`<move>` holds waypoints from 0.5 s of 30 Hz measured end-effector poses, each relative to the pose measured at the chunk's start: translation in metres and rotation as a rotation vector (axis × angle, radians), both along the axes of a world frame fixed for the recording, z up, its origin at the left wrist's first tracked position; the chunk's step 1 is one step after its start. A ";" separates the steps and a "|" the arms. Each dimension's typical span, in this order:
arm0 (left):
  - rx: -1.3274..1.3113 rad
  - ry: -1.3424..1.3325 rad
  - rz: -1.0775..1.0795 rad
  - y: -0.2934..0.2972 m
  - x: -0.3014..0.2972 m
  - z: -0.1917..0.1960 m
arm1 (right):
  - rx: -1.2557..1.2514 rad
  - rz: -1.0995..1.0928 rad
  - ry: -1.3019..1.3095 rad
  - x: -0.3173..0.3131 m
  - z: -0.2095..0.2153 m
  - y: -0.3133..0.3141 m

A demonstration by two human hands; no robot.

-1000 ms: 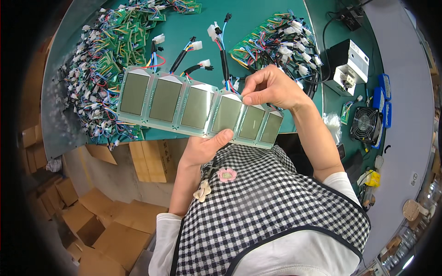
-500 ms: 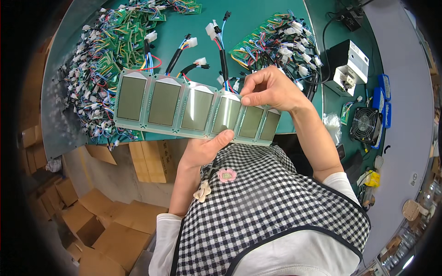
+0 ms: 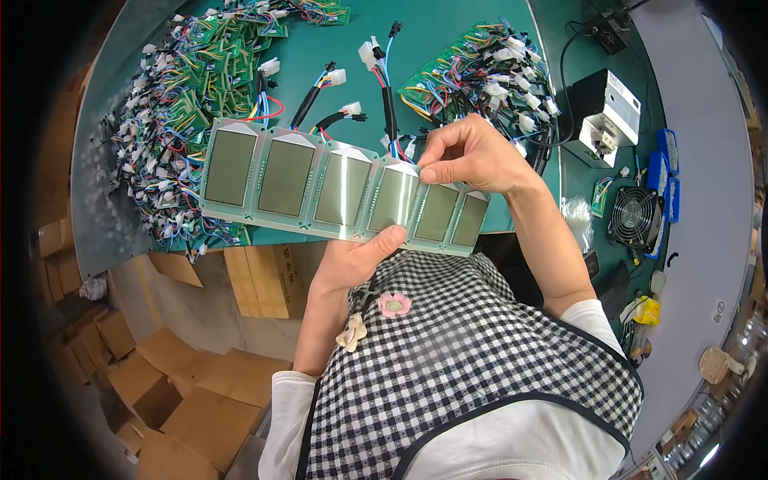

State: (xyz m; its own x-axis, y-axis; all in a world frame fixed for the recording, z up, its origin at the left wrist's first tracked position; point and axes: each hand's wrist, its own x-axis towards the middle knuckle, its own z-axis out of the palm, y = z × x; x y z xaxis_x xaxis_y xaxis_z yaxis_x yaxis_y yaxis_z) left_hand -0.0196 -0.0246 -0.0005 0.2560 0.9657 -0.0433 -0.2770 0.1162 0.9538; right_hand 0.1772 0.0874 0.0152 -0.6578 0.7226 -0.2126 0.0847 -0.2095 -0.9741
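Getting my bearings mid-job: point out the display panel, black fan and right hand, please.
Display panel [image 3: 343,189], head view: third screen from the left.
Black fan [image 3: 635,216], head view: its central hub.
Right hand [image 3: 478,157], head view: middle of the hand.

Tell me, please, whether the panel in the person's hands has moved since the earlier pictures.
Yes, slightly: since a second ago the panel has shifted left, toward the left pile, which has stayed put.
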 end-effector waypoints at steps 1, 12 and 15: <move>0.006 0.002 0.004 0.000 0.000 0.000 | 0.010 -0.001 0.002 0.000 -0.001 0.000; 0.013 0.034 -0.018 0.002 0.000 0.001 | -0.009 -0.020 -0.005 0.000 0.002 -0.001; 0.018 0.061 -0.022 0.002 -0.002 0.000 | -0.002 -0.028 0.013 -0.001 -0.001 -0.001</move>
